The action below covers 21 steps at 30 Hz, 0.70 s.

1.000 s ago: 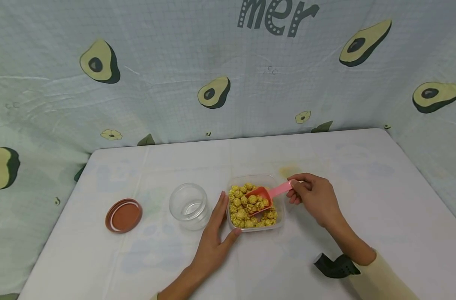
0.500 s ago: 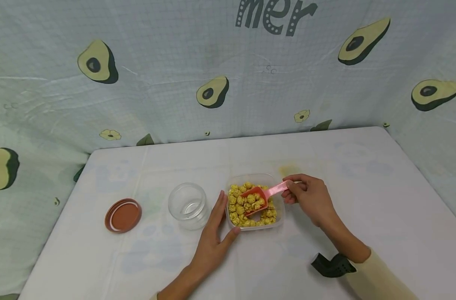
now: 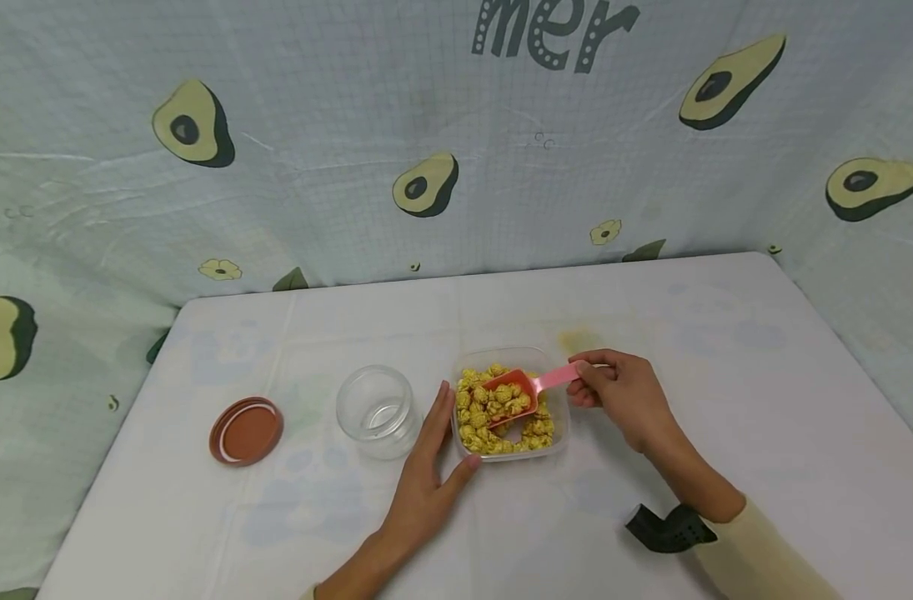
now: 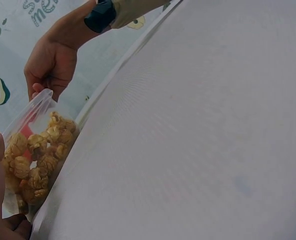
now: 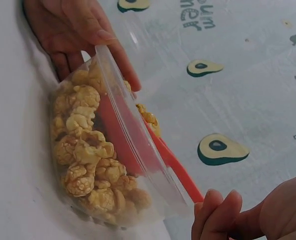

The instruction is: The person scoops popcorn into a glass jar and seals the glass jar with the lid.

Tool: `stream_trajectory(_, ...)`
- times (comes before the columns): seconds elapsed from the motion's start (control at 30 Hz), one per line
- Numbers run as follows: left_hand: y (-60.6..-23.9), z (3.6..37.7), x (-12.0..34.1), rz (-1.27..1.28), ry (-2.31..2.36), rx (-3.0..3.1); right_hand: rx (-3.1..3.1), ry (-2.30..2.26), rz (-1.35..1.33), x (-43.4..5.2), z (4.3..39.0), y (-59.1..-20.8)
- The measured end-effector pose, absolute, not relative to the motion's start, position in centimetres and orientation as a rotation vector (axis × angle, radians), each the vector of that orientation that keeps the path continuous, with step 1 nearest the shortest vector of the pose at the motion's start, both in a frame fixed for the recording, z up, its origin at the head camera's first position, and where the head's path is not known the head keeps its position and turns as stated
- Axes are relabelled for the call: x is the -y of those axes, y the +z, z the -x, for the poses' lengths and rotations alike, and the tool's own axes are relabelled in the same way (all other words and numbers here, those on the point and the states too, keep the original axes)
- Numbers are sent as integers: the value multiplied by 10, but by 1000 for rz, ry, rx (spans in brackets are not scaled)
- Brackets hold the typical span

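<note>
Pink scoop (image 3: pixel 537 385) sits in the clear tub (image 3: pixel 562 427), seemingly resting on popcorn (image 3: pixel 474 419), right hand (image 3: pixel 627 398) pinching its handle at 2 o'clock, left hand (image 3: pixel 422 485) against the tub at 8, fingers straight, thumb spread, jar (image 3: pixel 378 415) at 9.

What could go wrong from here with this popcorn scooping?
Popcorn might tumble off: pieces sit loose in the open-topped scoop.
The scoop could tip, since the right hand holds it only by its handle.
The clear jar might get bumped, as it stands right beside the left hand, which touches the container.
</note>
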<state>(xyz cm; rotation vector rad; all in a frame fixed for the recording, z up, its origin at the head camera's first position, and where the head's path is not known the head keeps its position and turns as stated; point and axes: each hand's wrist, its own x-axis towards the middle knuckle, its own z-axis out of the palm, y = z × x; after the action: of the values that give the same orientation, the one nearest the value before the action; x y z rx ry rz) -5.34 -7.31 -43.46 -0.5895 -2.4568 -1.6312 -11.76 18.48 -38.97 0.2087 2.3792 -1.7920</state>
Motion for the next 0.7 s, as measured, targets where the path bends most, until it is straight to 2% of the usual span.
stream_trajectory(0.2,-417,50,71,616,-1609,2437,-2350,-1795,-186,-183,116,-387)
stream_trajectory(0.7,-418,49,71,610,-1645,2455,-2309,-1782,-236,-193,122,-387)
